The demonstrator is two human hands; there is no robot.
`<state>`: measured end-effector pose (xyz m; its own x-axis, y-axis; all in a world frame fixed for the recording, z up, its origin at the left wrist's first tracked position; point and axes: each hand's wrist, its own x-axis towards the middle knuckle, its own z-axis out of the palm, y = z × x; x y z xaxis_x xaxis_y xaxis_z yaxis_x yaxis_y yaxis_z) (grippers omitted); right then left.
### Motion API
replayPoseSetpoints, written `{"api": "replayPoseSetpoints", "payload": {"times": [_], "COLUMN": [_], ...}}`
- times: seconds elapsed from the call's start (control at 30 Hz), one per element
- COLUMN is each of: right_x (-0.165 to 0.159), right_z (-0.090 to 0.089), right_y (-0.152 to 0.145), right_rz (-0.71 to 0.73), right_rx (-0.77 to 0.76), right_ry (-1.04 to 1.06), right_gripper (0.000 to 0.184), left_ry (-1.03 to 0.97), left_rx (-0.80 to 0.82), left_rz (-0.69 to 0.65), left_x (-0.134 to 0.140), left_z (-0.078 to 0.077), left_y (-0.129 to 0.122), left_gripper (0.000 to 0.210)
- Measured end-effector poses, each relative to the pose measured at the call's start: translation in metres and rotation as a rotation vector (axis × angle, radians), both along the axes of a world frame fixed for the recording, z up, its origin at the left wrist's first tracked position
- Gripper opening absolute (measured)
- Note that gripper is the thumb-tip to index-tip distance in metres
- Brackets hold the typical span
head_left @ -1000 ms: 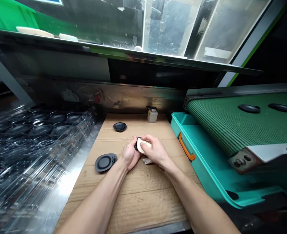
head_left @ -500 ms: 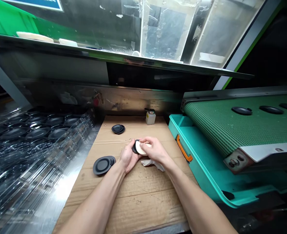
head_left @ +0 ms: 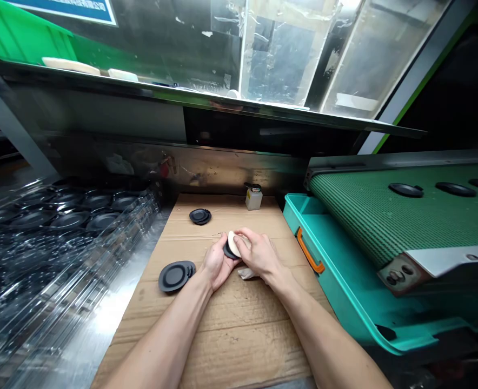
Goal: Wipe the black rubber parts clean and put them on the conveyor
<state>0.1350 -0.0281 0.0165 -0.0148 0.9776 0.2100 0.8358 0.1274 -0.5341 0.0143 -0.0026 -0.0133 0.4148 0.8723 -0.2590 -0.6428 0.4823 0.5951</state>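
Over the middle of a cardboard sheet (head_left: pixel 223 335), my left hand (head_left: pixel 216 265) holds a round black plastic part (head_left: pixel 228 250), partly hidden by fingers. Pinched in my right hand (head_left: pixel 259 253) is a white round pad (head_left: pixel 234 244), which lies against the black part. A crumpled white cloth (head_left: pixel 246 273) rests on the cardboard just beneath my right hand. Left of my left hand lie black round parts (head_left: pixel 174 276), one seemingly over another. Farther back is another small group of black parts (head_left: pixel 200 216).
A small bottle (head_left: pixel 253 198) stands at the cardboard's back edge. Clear trays of black parts (head_left: pixel 66 220) fill the left. On the right, a green conveyor belt (head_left: pixel 369 210) carries several black discs above a teal bin (head_left: pixel 328 286) with an orange handle.
The white pad has shifted and tilted against the black part, baring more of its lower side. My right hand now covers more of the cloth. The camera view has moved slightly.
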Motion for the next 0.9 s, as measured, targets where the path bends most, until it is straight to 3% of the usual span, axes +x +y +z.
{"api": "replayPoseSetpoints", "payload": {"times": [0.1,0.2,0.3,0.43,0.57,0.67,0.8,0.9], "right_x": [-0.009,-0.015,-0.016,-0.016,-0.02,-0.021,-0.02,-0.018], "right_z": [-0.002,-0.005,-0.005,-0.004,-0.004,-0.004,-0.003,-0.003], "right_y": [-0.002,-0.006,-0.009,-0.006,-0.007,-0.008,-0.008,-0.008], "right_rz": [-0.199,-0.203,-0.146,-0.294,-0.197,-0.286,-0.192,-0.243], "right_rx": [0.045,0.017,-0.013,-0.039,-0.037,-0.061,-0.037,-0.064], "right_ry": [-0.254,-0.36,-0.375,-0.365,-0.394,-0.395,-0.382,-0.342], "right_gripper": [0.042,0.044,0.044,0.046,0.046,0.047,0.047,0.048], "left_ry": [-0.002,-0.037,-0.057,-0.055,-0.056,-0.064,-0.075,-0.071], "left_rx": [0.001,-0.008,-0.025,-0.001,-0.057,-0.058,-0.068,-0.048], "left_rz": [-0.004,0.024,0.035,0.051,0.053,0.071,0.064,0.093], "left_x": [0.0,-0.002,-0.003,-0.002,-0.002,-0.001,-0.001,-0.001], "left_z": [0.001,0.0,-0.001,0.0,0.002,0.002,0.001,0.001], "left_y": [0.0,0.001,0.002,0.0,0.0,0.001,0.001,0.002], "left_gripper": [0.037,0.038,0.038,0.036,0.038,0.038,0.037,0.035]}}
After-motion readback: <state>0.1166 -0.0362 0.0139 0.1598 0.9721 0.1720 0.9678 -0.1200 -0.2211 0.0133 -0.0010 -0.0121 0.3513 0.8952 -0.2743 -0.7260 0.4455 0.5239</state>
